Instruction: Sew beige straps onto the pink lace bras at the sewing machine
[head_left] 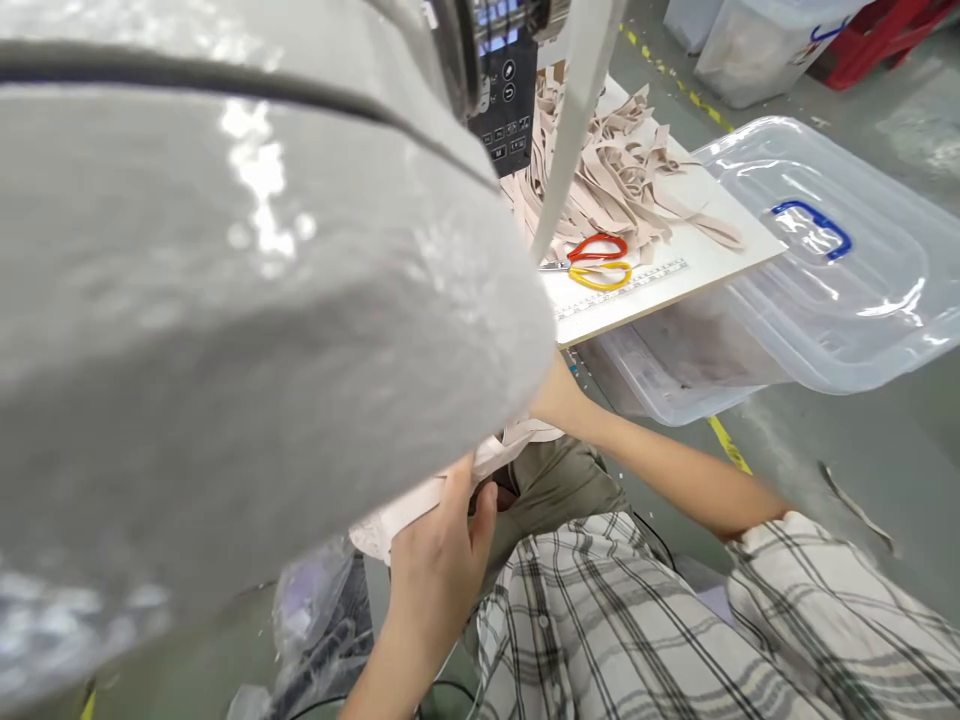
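Note:
Pale pink fabric (516,446) hangs at the lower edge of a large grey-white machine head (300,330), which hides much of the work. My left hand (439,535) holds the fabric near its edge. Its index finger lies over the cloth, the thumb stands apart to the right, and the other fingers seem tucked beneath. My right hand (562,395) is at the fabric's far right end, beside the white board's near edge. The machine head covers its fingers, so their grip does not show. A paler, lace-like part of the cloth (369,535) hangs left of my left hand.
A white board (720,235) carries a heap of pink fabric strips (607,180), red-and-yellow-handled scissors (600,262) and a printed ruler scale. A clear plastic bin with its lid (862,290) stands to the right. Behind the machine head is a control panel (506,105).

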